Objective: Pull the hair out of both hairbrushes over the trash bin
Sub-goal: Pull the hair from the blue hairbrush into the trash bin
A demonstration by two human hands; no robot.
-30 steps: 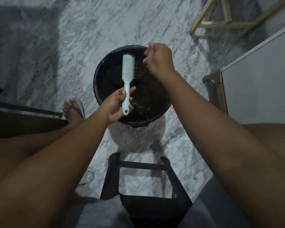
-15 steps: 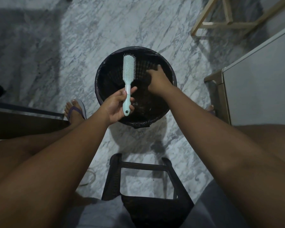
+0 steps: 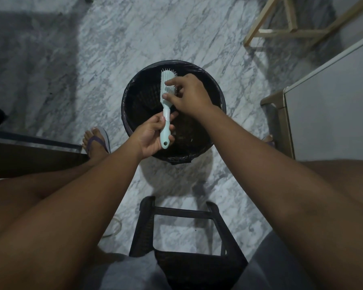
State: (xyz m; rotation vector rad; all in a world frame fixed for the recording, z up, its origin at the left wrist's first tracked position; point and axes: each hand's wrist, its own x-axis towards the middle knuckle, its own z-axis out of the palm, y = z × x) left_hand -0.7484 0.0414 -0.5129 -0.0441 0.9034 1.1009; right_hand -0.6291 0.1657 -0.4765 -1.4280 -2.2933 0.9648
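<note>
**While left hand (image 3: 153, 136) grips hairbrush (image 3: 167, 75), right hand (image 3: 190, 95) pinches at its bristles**

Where the black-lined trash bin (image 3: 130, 88) stands on the marble floor (image 3: 134, 34), the pale green hairbrush hangs over its mouth, head pointing away from the person. The left hand curls round the handle. The right hand's forefinger and thumb close on the bristled head; whether hair lies between them cannot be told. A sandalled foot (image 3: 96, 141) rests left of the bin.
</note>
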